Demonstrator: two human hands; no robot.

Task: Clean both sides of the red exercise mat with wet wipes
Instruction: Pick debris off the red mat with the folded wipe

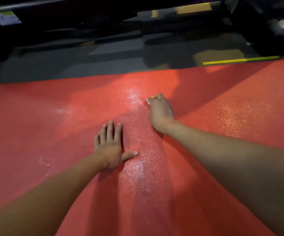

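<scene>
On the red mat (52,116), right hand (160,110) fingers grip a wipe (148,101); left hand (110,145) flat.

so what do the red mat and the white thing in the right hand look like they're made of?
Red mat: looks like foam or soft rubber with a fine pebbled, matte finish; the damp streaks glisten and it ripples near the arms. Hedged, since the light is dim.
White thing: only a small crumpled corner shows past the right hand, which grips it; probably a soft nonwoven wet wipe, but too little is visible to be sure.
</scene>
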